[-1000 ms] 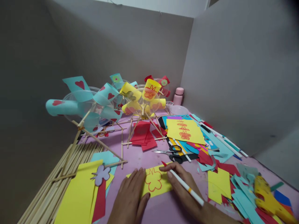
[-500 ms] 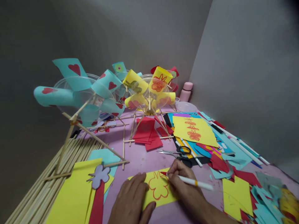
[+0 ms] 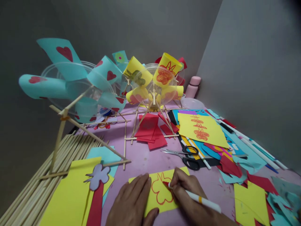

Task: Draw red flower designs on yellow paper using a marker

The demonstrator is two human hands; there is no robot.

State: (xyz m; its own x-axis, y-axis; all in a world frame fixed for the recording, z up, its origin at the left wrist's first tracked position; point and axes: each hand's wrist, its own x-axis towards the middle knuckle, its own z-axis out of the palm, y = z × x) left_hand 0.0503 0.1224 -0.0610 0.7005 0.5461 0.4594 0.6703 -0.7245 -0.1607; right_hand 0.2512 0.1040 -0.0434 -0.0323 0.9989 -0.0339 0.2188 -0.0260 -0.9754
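Note:
A yellow piece of paper [image 3: 150,205] lies on the pink table, bearing a butterfly outline [image 3: 162,201] in red. My left hand [image 3: 133,201] rests flat over the paper's left side, thumb apart from the fingers. In a pinch near its tip, my right hand [image 3: 188,191] grips a white marker [image 3: 203,201] with a red nib and an orange band. The nib is at the upper middle of the outline, just below the antennae. Beyond the hands lie black-handled scissors [image 3: 181,153]. Left of my left hand sits a grey butterfly cutout [image 3: 100,176] on yellow and red paper.
Paper-and-stick wheels stand behind, one with blue paper [image 3: 77,62] and another with yellow [image 3: 168,69]. Wooden sticks [image 3: 30,182] are piled at left. Red paper pieces [image 3: 150,128], a yellow sheet with red drawings [image 3: 204,131], several markers [image 3: 258,147] and paper scraps [image 3: 251,201] lie around.
The view has tilted and come closer. The marker nib has moved from beside the right antenna down to the base of the antennae. My left hand stays flat on the paper.

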